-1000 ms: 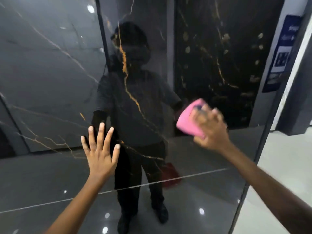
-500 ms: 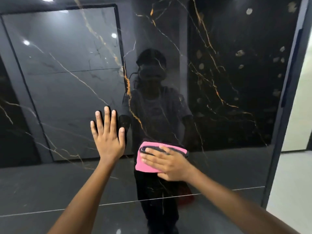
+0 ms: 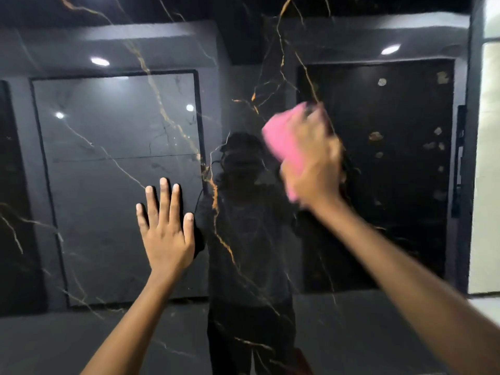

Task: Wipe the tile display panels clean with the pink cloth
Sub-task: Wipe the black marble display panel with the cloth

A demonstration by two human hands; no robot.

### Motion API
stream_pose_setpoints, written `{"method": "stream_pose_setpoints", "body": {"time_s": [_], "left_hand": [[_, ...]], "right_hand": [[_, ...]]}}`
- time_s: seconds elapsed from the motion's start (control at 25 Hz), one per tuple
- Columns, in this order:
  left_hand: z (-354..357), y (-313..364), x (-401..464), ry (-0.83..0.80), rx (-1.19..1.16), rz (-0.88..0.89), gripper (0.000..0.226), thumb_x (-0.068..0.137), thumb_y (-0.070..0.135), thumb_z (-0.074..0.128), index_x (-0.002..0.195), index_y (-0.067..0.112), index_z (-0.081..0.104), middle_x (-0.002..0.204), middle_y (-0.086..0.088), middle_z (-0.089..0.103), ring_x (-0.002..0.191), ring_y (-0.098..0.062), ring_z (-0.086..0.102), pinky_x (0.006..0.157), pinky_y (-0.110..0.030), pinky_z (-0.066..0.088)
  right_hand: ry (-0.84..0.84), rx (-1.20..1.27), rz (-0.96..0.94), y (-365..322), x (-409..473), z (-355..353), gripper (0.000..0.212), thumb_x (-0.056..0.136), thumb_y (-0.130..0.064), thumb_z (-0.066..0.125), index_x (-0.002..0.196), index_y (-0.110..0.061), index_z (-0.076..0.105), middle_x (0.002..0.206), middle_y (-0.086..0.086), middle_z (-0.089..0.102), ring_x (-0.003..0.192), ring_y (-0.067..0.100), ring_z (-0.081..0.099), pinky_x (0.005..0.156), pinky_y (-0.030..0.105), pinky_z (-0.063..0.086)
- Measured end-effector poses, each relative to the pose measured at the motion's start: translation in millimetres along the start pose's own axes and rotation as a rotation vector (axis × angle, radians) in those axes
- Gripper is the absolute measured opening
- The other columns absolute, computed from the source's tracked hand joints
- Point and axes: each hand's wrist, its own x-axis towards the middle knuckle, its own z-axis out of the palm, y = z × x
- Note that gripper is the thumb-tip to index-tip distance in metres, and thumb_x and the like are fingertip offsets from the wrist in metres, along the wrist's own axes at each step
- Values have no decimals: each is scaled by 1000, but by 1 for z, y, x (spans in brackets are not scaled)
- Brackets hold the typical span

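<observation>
Glossy black tile panel (image 3: 243, 266) – left hand (image 3: 166, 239) pressed flat, fingers spread, pink cloth (image 3: 284, 142) held against it by blurred right hand (image 3: 313, 163), finger positions unclear

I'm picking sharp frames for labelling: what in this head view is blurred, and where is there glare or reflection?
Head view: the right hand and pink cloth are smeared by motion blur; the left hand, flat on the tile panel, is sharp. The glossy panel mirrors ceiling lights as bright spots, plus the person's dark reflection, so its gold veins mix with reflected room.

Right hand (image 3: 313, 169) swept pink cloth (image 3: 281, 142) up-right.
</observation>
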Motion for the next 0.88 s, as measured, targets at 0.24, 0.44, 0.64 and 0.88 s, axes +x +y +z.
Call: {"method": "stream_pose_setpoints", "body": {"time_s": [0.24,0.44,0.64,0.88], "left_hand": [[-7,6,11,29,-30,-34,57,97,35,32,150,14,31,162,-3,16,150,-24,4,120,-41,-5],[-16,29,114,104,-113,-5,58,97,38,31,152,18,28,162,0,12,150,-22,0,119,-34,-11],[-6,33,134,90,-12,-14,60,99,40,21,156,23,15,162,7,2,150,-17,-4,120,-37,-7],[-15,44,145,147,-70,-63,61,96,38,24,154,19,25,162,3,13,150,-20,2,117,-35,-12]], "right_hand": [[-342,109,-868,-31,-67,13,77,72,-36,55,145,-17,44,151,6,43,143,20,33,112,43,28],[-13,26,185,89,151,-25,74,82,-37,42,153,-21,27,158,7,28,147,22,21,113,51,26],[82,73,309,38,146,-12,73,81,-29,47,151,-16,32,158,5,29,147,19,20,113,46,24],[-205,55,-769,-26,71,10,77,71,-39,45,144,-16,46,151,5,42,141,20,35,105,39,30]]}}
